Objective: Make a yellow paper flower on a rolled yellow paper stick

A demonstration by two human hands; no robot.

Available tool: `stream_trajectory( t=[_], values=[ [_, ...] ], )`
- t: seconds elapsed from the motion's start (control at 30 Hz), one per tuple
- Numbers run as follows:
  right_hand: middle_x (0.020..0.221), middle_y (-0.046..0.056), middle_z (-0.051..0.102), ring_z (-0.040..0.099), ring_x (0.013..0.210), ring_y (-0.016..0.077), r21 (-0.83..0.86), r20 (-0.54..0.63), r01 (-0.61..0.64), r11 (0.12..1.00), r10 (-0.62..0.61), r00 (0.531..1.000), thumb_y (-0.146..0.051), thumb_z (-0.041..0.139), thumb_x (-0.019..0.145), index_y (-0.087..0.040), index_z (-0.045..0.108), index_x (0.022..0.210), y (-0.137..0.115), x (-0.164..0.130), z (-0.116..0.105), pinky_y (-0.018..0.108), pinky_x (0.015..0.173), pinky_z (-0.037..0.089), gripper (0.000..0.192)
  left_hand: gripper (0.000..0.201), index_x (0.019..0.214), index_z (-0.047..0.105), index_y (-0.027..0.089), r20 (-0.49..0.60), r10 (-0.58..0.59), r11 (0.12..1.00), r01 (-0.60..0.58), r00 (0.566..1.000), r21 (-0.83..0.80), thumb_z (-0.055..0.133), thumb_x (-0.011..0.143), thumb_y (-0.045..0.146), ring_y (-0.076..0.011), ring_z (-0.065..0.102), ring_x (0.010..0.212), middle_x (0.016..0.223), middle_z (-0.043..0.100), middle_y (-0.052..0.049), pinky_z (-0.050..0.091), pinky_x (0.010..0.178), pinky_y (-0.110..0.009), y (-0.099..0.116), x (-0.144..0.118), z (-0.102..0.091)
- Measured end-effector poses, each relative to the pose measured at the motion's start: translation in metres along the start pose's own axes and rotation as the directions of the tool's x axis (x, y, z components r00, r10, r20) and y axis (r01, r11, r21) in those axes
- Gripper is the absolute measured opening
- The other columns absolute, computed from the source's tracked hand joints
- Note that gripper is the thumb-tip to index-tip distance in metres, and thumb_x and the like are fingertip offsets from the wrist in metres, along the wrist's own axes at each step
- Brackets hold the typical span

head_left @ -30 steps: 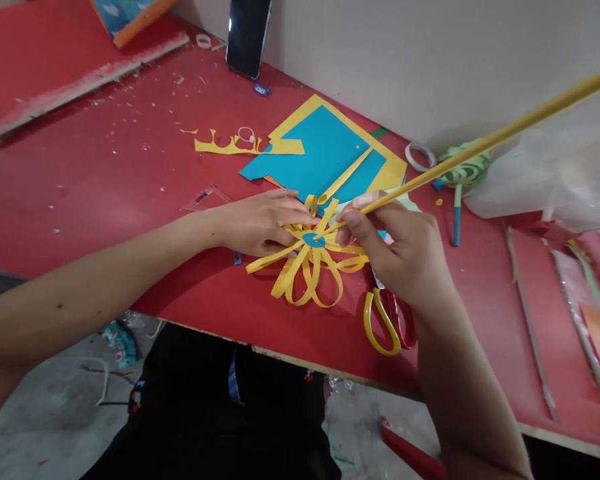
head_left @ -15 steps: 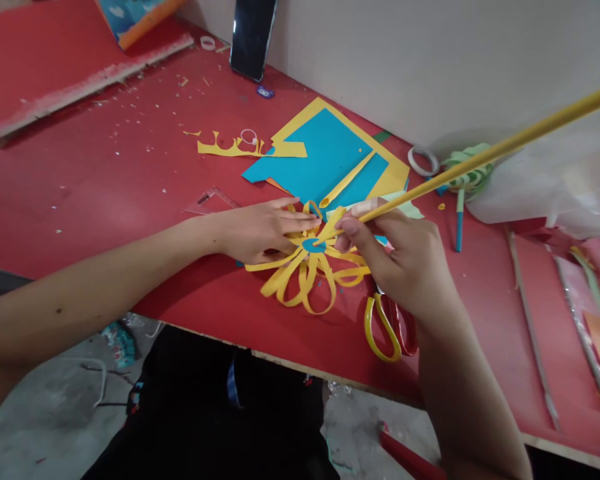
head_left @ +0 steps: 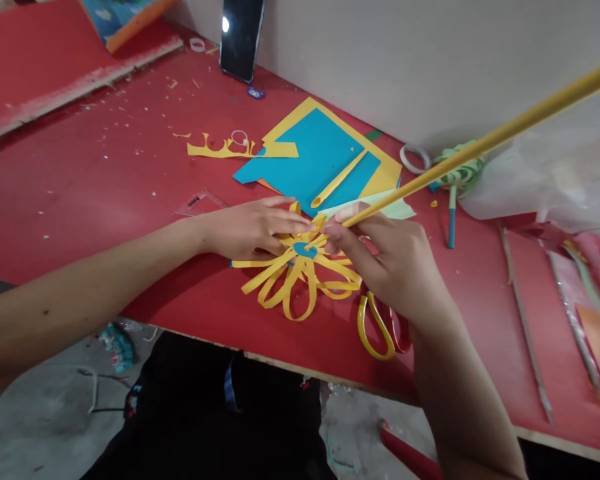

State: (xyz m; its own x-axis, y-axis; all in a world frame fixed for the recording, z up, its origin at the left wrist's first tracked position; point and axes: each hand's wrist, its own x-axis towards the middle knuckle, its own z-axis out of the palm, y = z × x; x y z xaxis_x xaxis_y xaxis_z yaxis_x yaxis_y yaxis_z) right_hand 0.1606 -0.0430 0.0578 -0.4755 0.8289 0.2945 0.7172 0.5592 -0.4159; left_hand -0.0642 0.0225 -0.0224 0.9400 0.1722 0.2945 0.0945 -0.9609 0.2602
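Observation:
A paper flower [head_left: 300, 293] of looped yellow strips around a blue round centre [head_left: 305, 250] lies near the front edge of the red table. My left hand [head_left: 253, 230] rests over its left side, fingers stretched out flat on the strips. Between the thumb and fingers of my right hand [head_left: 387, 257] is a long, thin yellow stick [head_left: 460, 163]. Its lower tip reaches the blue centre, while the rest slants up to the upper right. Scissors [head_left: 375, 327] with yellow and red handles lie partly under my right hand.
Blue paper [head_left: 300, 157] on yellow sheets lies behind the flower, with a rolled yellow paper cone [head_left: 340, 179] on top. A cut yellow scrap [head_left: 240, 150] is left of it. A phone [head_left: 241, 40] leans on the wall. A tape roll [head_left: 415, 160] and a green swirled paper piece [head_left: 460, 170] stand right.
The view has shifted slightly, so most things sit a little further left. The stick's tip stays at the flower's blue centre, and both hands keep nearly the same pose.

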Motion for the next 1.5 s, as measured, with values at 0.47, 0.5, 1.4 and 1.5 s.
stream_trajectory(
  t=[0.47,0.5,1.4,1.5],
  values=[
    [0.072,0.003,0.069,0.066,0.064,0.0170,0.002,0.010,0.040,0.999,-0.040,0.999,-0.038,0.053,0.095,-0.021,0.064,0.078,0.001,-0.002,-0.003,0.026,0.059,0.046,0.027,0.028,0.071,0.070,0.021,-0.012,0.016,0.998,-0.015,1.000,0.054,0.051,0.089,0.012,-0.0236,0.047,0.133,0.137,0.057,-0.007,0.017,0.120,-0.051,0.002,0.004,0.007],
    [0.074,0.004,0.070,0.066,0.066,0.0170,0.011,0.020,0.042,0.999,-0.043,0.999,-0.037,0.052,0.095,-0.020,0.065,0.079,0.002,-0.002,-0.003,0.026,0.060,0.046,0.027,0.029,0.071,0.070,0.020,-0.022,0.014,0.999,-0.013,1.000,0.051,0.050,0.089,0.012,-0.0231,0.048,0.132,0.137,0.057,-0.007,0.017,0.120,-0.051,0.002,0.004,0.007],
    [0.064,0.002,0.059,0.053,0.056,0.0132,-0.012,0.102,0.069,0.998,-0.067,0.992,-0.040,0.038,0.101,-0.017,0.060,0.078,-0.005,0.000,-0.004,0.025,0.055,0.034,0.040,0.022,0.068,0.068,0.019,-0.136,0.057,0.998,-0.056,0.989,0.012,0.058,0.082,0.005,-0.0237,0.048,0.131,0.123,0.066,-0.007,0.015,0.121,-0.053,-0.002,0.003,0.015],
    [0.063,0.002,0.057,0.051,0.055,0.0128,-0.014,0.100,0.096,0.995,-0.094,0.991,-0.041,0.038,0.101,-0.016,0.059,0.075,-0.003,0.000,-0.004,0.025,0.054,0.034,0.042,0.025,0.065,0.066,0.017,-0.148,0.092,0.994,-0.081,0.985,0.074,0.057,0.082,0.003,-0.0245,0.048,0.131,0.127,0.064,-0.008,0.014,0.121,-0.054,-0.004,0.000,0.016]
  ],
)
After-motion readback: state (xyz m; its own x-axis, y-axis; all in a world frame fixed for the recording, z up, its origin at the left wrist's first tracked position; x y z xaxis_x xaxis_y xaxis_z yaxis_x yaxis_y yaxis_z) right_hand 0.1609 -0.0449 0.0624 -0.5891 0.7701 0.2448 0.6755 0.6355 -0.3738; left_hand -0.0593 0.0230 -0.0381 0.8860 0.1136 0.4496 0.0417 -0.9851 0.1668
